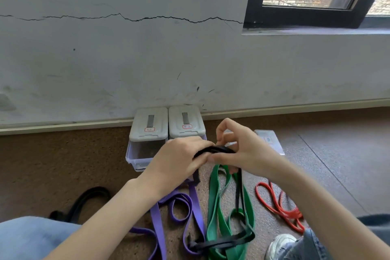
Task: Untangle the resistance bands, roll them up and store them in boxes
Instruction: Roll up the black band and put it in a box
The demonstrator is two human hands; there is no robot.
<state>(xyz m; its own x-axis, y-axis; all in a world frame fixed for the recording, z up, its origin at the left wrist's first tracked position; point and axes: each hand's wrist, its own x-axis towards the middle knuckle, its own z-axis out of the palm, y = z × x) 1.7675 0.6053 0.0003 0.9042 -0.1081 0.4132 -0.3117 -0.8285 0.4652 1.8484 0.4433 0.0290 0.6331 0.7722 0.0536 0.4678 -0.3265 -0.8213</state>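
— Knees and a shoe [280, 243] sit nearest, and between them the bands lie on the floor: purple [190, 202], green [215, 207] and red [280, 207], with another black band [90, 196] off to the left.

— And the black one being rolled?

— Up in both hands, over the green band. Its coil [215, 150] is pinched between them, while its tail [238, 192] hangs down and runs across the green and purple near the shoe.

— How are the hands set?

— Left hand [179, 158] curls its fingers round the coil's left side. Right hand [238, 148] pinches the right edge with thumb and forefinger, other fingers arched. How many turns are wound, I can't quite tell.

— Advice for the roll?

— Keep the strap flat, each turn snug on the last, and lift the tail free of the green before winding it in, or it may drag that band along.

— Then where?

— Boxes [166, 126] stand against the wall just behind the hands; the left one's drawer [137, 154] is pulled open.
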